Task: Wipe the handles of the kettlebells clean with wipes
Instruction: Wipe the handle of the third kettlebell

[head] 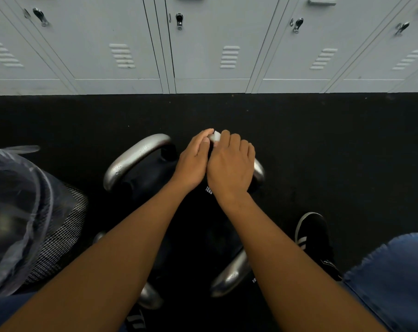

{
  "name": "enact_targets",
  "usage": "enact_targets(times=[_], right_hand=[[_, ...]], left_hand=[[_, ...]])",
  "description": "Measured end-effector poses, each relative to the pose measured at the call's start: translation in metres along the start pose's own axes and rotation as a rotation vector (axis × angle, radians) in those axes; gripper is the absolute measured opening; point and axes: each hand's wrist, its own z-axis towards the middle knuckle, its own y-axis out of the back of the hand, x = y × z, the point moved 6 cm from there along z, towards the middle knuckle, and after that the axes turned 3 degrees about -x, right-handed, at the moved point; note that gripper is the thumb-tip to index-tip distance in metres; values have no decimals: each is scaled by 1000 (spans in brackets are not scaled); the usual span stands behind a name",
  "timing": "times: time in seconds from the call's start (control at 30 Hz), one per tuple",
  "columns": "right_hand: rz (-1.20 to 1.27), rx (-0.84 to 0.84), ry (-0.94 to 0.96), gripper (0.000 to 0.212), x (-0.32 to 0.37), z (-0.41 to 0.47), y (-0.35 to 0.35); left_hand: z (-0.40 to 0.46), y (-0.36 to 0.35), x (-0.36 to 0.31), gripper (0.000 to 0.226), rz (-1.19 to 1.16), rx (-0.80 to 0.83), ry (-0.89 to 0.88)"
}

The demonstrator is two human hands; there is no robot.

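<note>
Both forearms reach forward from me, converging over the far kettlebell handle (257,169). I see my left hand (193,161) and right hand (230,165) side by side, fingers curled, pinching a white wipe (216,135) against that handle's top; neighbouring handle (136,155) untouched.

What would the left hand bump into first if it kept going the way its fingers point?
Probably the wipe at its fingertips, which the left hand already touches. Past that lies black floor, then the lockers.
</note>
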Motion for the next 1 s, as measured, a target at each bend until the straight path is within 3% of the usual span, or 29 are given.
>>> enact_targets(times=[0.13,0.3,0.5,0.7,1.0], right_hand=[[0,14,-20,35,-8,-2,3],[51,39,-188,37,-33,-22,14],[60,34,-80,39,-6,-7,2],[49,68,-123,44,-28,-19,11],[26,190,-24,43,-2,3,2]], left_hand=[[1,4,-2,42,36,35,-1],[-2,0,-3,41,27,17,-19],[-1,-5,-1,42,22,37,-26],[-1,-5,-3,44,85,43,-21],[2,-2,-7,43,29,48,56]])
